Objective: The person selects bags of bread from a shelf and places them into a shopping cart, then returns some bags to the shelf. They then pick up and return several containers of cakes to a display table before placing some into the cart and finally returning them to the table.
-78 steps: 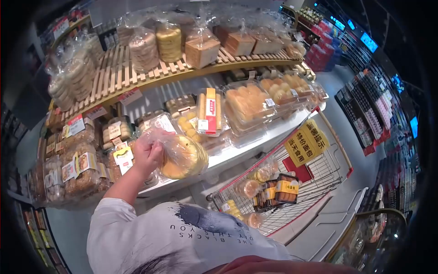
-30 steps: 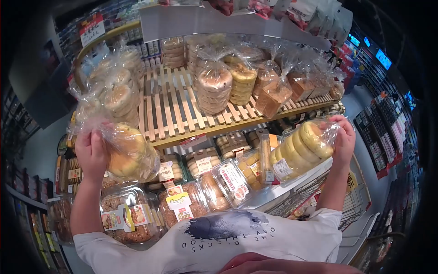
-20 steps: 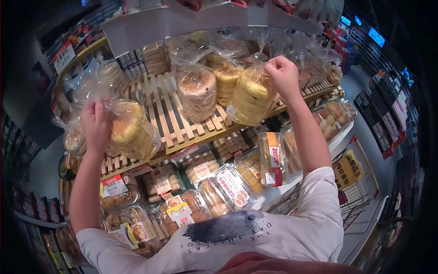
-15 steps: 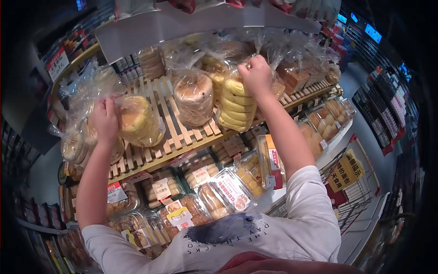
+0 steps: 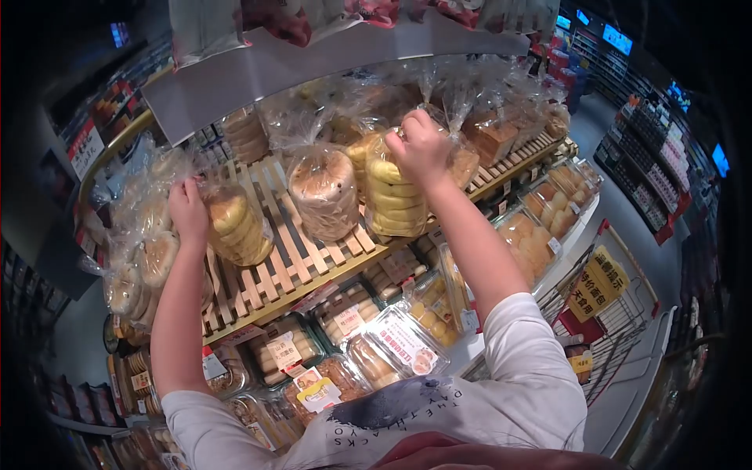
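My left hand (image 5: 189, 210) is closed on the gathered clear plastic at the top of a bagged yellow bread loaf (image 5: 237, 229), which stands slightly tilted on the slatted wooden shelf (image 5: 276, 262). Farther right, my right hand (image 5: 423, 150) pinches the top of another bagged yellow loaf (image 5: 396, 200), tall and ridged, near the shelf's front edge. Between the two hands stands a bagged pale round loaf (image 5: 322, 192) with a browned top. Several bagged pale breads (image 5: 137, 274) crowd the shelf's left end, beside my left forearm.
Clear boxes of bread rolls (image 5: 283, 354) line the lower tier below the wooden shelf. Bagged brown loaves (image 5: 492, 141) stand at the right end. A shopping cart (image 5: 627, 313) with a yellow sign (image 5: 599, 283) is on the right. A grey panel (image 5: 337, 66) hangs overhead.
The view has shifted a little. The loaf at my left hand stands more upright, and the one at my right hand has straightened too. Both hands keep their hold on the bag tops.
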The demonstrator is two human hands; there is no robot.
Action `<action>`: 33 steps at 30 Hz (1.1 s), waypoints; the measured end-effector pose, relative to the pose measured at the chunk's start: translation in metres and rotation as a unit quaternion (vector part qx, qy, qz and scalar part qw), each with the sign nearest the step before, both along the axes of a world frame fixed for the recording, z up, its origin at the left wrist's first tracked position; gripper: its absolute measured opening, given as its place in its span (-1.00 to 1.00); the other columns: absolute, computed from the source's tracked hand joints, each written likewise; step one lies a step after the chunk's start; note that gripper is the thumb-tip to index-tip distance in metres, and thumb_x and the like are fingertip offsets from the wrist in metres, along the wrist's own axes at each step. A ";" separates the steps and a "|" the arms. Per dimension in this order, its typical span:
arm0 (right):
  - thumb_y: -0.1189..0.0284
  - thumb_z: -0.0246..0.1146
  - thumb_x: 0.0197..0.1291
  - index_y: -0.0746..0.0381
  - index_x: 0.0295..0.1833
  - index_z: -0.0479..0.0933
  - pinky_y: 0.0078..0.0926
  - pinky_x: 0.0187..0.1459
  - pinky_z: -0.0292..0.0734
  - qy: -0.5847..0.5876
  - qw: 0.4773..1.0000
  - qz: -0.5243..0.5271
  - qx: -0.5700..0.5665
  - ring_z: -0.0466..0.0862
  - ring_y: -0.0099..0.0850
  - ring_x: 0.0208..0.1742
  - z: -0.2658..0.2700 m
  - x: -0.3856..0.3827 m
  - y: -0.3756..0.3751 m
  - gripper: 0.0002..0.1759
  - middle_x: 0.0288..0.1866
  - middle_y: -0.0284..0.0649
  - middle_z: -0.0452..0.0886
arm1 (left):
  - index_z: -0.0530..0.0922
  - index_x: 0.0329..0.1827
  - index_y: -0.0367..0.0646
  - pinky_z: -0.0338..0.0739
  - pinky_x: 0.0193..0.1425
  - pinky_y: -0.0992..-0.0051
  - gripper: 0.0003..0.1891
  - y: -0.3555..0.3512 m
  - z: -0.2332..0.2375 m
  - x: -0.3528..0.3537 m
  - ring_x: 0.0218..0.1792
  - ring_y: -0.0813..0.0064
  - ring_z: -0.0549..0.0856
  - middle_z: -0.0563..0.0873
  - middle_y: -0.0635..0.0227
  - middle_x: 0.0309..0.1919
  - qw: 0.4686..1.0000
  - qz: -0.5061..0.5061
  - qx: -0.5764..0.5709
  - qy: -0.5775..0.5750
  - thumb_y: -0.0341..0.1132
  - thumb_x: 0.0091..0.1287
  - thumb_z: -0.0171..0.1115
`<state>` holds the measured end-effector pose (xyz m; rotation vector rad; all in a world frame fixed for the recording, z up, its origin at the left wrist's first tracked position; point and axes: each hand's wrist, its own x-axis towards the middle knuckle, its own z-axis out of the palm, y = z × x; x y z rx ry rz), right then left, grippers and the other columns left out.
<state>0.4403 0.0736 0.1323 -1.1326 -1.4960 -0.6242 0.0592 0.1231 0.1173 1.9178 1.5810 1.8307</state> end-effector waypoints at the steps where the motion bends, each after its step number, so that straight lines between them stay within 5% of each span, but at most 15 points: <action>1: 0.42 0.26 -0.18 0.27 -0.57 0.40 -0.32 -0.48 0.43 -0.008 1.000 -0.003 0.011 0.51 -0.24 -0.50 0.000 -0.001 0.002 -0.82 -0.43 -0.24 0.44 | 0.56 -0.31 -0.32 0.37 -0.28 0.45 -0.70 0.001 0.000 -0.001 -0.45 0.41 0.52 0.56 0.21 -0.49 1.000 0.000 -0.001 0.004 -0.27 0.34 -0.08; 8: 0.44 0.27 -0.22 0.25 -0.59 0.37 -0.34 -0.47 0.42 -0.038 0.999 -0.007 0.038 0.49 -0.26 -0.48 -0.007 0.003 0.018 -0.81 -0.46 -0.23 0.41 | 0.56 -0.30 -0.32 0.41 -0.20 0.50 -0.72 0.003 0.003 -0.005 -0.36 0.49 0.56 0.63 0.24 -0.42 1.000 0.014 -0.015 -0.009 -0.29 0.35 -0.06; 20: 0.44 0.23 -0.18 0.28 -0.54 0.36 -0.32 -0.41 0.38 -0.017 0.998 0.016 -0.066 0.47 -0.22 -0.43 -0.006 0.003 -0.005 -0.82 -0.47 -0.18 0.40 | 0.49 -0.31 -0.37 0.39 -0.26 0.39 -0.67 -0.003 0.003 0.004 -0.40 0.30 0.56 0.59 0.11 -0.44 0.997 0.014 -0.043 0.060 -0.20 0.33 0.02; 26: 0.43 0.24 -0.13 0.30 -0.43 0.40 -0.35 -0.34 0.37 0.000 0.997 0.038 -0.067 0.46 -0.24 -0.38 -0.012 0.007 -0.013 -0.80 -0.45 -0.17 0.41 | 0.46 -0.21 -0.33 0.44 -0.16 0.43 -0.65 0.000 -0.005 0.003 -0.30 0.34 0.60 0.63 0.14 -0.35 0.994 -0.052 -0.095 0.007 -0.13 0.31 0.08; 33: 0.36 0.26 -0.09 0.30 -0.25 0.44 -0.33 -0.14 0.39 0.017 0.992 0.041 -0.120 0.48 -0.22 -0.21 -0.011 0.006 -0.030 -0.70 -0.29 -0.16 0.49 | 0.20 0.23 -0.41 0.25 0.25 0.32 -0.27 -0.026 -0.004 0.017 0.19 0.08 0.39 0.39 -0.13 0.14 0.991 0.017 -0.105 0.080 0.02 0.20 0.17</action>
